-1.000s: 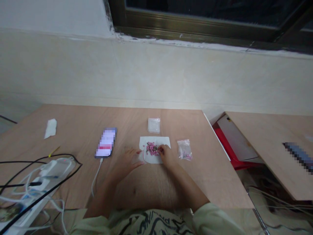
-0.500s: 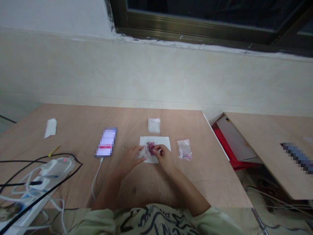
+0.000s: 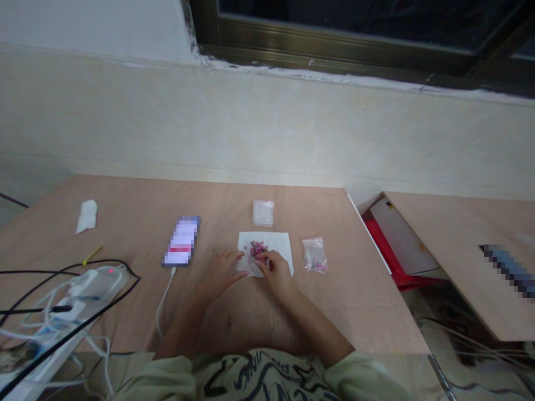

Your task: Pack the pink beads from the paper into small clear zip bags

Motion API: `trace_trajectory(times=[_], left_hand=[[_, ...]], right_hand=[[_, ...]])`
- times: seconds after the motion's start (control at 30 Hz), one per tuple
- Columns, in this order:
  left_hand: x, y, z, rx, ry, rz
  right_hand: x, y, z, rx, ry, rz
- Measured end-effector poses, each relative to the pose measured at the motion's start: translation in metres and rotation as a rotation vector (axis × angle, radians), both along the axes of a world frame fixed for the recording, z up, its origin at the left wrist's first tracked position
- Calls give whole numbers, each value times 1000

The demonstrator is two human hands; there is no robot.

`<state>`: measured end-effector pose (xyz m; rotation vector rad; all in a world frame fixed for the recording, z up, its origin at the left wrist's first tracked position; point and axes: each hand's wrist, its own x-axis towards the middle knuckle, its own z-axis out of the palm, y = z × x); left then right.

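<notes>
A small heap of pink and dark beads [image 3: 258,248] lies on a white sheet of paper [image 3: 281,240] in the middle of the table. My right hand [image 3: 276,270] is over the sheet, thumb and forefinger pinched at the heap's near side. Whatever sits between those fingertips is too small to make out. At the paper's left edge rests my left hand [image 3: 223,273], thumb and fingers apart. A thin red thread [image 3: 249,262] curves across the paper between my two hands.
A clear zip bag [image 3: 315,255] with pink beads lies right of the paper, another small bag [image 3: 263,213] behind it. Leftward are a phone [image 3: 181,241] on a cable, a paper scrap [image 3: 87,216] and a power strip [image 3: 92,287] with tangled cords. A second table [image 3: 468,245] stands right.
My right hand has moved left and slightly nearer to me, from the heap's right side to its near side. The heap has shifted a little. My left hand has hardly moved.
</notes>
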<state>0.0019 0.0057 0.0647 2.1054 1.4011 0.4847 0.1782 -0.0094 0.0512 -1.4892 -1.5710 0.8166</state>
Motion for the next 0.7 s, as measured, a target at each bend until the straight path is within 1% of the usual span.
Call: trace_trajectory(times=[0.07, 0.13, 0.2, 0.27, 0.33, 0.43, 0.53, 0.6, 0.7], left_hand=[[0, -2, 0, -8, 8, 24], [-1, -4, 0, -11, -6, 35], [-3, -6, -1, -14, -25, 41], [-5, -7, 0, -23, -29, 48], [-5, -7, 2, -34, -24, 56], [-3, -5, 4, -28, -18, 42], [2, -1, 3, -23, -8, 17], [4, 2, 0, -16, -8, 3], [3, 8, -6, 13, -12, 13]], right_hand=[[-3, -2, 0, -3, -37, -49], [-2, -4, -7, -57, -126, -145], [1, -5, -16, -120, -204, -190], [3, -6, -22, -145, -239, -181], [4, -6, -23, -138, -238, -171], [0, -4, -14, -95, -145, -172], [-6, 0, -4, -41, 13, -84], [-7, 2, -3, -25, 59, -36], [-1, 5, -11, -19, -40, -90]])
